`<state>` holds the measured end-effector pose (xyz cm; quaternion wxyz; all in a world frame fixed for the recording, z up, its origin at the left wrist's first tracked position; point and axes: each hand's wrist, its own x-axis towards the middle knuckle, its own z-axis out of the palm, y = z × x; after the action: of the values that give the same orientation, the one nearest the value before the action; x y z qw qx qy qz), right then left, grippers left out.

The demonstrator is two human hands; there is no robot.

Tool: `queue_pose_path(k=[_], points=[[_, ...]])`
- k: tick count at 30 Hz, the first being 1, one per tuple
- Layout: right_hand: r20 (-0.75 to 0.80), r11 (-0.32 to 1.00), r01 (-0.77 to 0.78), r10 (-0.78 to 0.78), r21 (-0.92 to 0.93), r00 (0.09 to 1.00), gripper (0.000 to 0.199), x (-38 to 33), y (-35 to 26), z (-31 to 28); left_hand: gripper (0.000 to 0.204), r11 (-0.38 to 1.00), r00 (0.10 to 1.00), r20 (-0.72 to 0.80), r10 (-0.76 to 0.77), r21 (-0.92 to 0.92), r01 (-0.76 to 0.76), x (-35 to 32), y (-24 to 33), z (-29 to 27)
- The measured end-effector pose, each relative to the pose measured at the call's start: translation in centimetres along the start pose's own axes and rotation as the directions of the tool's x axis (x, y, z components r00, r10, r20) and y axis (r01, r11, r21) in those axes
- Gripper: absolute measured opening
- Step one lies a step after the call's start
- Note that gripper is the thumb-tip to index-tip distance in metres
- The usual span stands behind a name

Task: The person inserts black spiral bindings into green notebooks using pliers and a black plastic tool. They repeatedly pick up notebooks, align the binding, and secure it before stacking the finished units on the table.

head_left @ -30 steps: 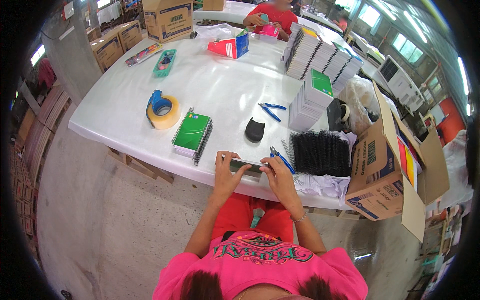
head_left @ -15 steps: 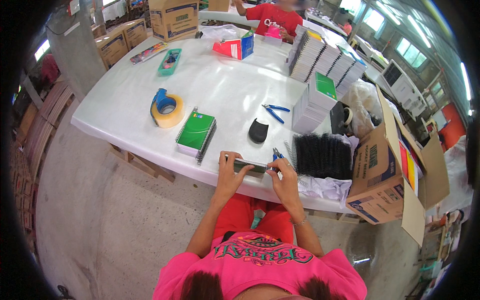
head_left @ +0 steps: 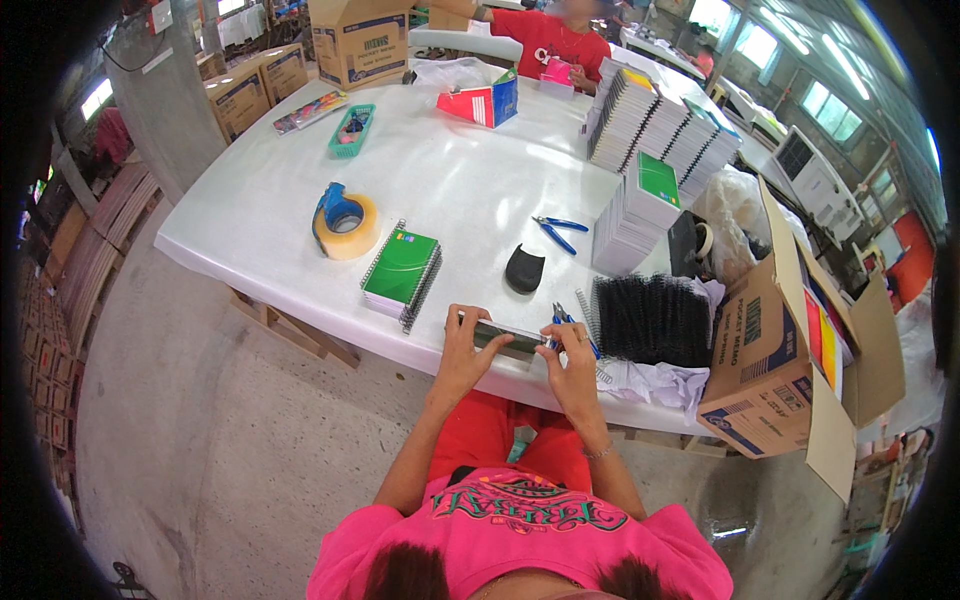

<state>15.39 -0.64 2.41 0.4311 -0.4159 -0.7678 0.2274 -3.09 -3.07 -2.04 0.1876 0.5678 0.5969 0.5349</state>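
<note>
A small notebook (head_left: 508, 339) stands on its edge at the near rim of the white table (head_left: 450, 180). My left hand (head_left: 463, 352) grips its left end. My right hand (head_left: 572, 356) grips its right end, close to blue-handled pliers (head_left: 572, 324) lying beside it. A pile of black spiral wire bindings (head_left: 652, 316) lies just right of my hands. A short stack of green spiral notebooks (head_left: 402, 272) lies to the left, and a black pouch-like object (head_left: 524, 268) sits just beyond my hands.
A tape dispenser (head_left: 343, 221) sits left of the green stack. Second blue pliers (head_left: 556, 231) and tall notebook stacks (head_left: 650, 150) lie at the right. An open cardboard box (head_left: 790, 350) stands right. A person in red (head_left: 548, 40) works at the far end.
Both hands stay on the notebook at the table edge, with only slight finger shifts. The view has tilted a little.
</note>
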Motion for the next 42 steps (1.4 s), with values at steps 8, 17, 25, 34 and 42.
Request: queue_pose_path(k=[8, 17, 25, 34, 42], points=[[-0.002, 0.998, 0.056, -0.056, -0.03, 0.998, 0.017, -0.3, 0.7, 0.1, 0.053, 0.999, 0.999, -0.002, 0.043, 0.03, -0.043, 0.0, 0.0, 0.1], [-0.035, 0.999, 0.03, -0.031, -0.031, 0.999, 0.02, -0.2, 0.3, 0.2, 0.055, 0.999, 0.999, -0.037, 0.014, 0.045, -0.013, 0.1, 0.0, 0.8], [-0.047, 0.998, 0.046, -0.048, -0.05, 0.998, 0.022, -0.5, 1.0, 0.6, 0.055, 0.999, 0.999, -0.035, 0.009, 0.031, -0.008, 0.2, 0.0, 1.0], [-0.011, 0.999, -0.036, 0.036, -0.004, 0.999, 0.023, -0.7, -0.2, 0.4, 0.051, 0.999, 0.999, -0.04, 0.016, -0.031, -0.017, 0.2, -0.2, 1.3], [-0.035, 0.999, -0.051, 0.051, 0.009, 0.998, 0.019, -0.8, 1.0, -0.3, 0.052, 1.0, 0.999, -0.042, 0.029, -0.007, -0.03, 0.2, 0.1, 1.3]])
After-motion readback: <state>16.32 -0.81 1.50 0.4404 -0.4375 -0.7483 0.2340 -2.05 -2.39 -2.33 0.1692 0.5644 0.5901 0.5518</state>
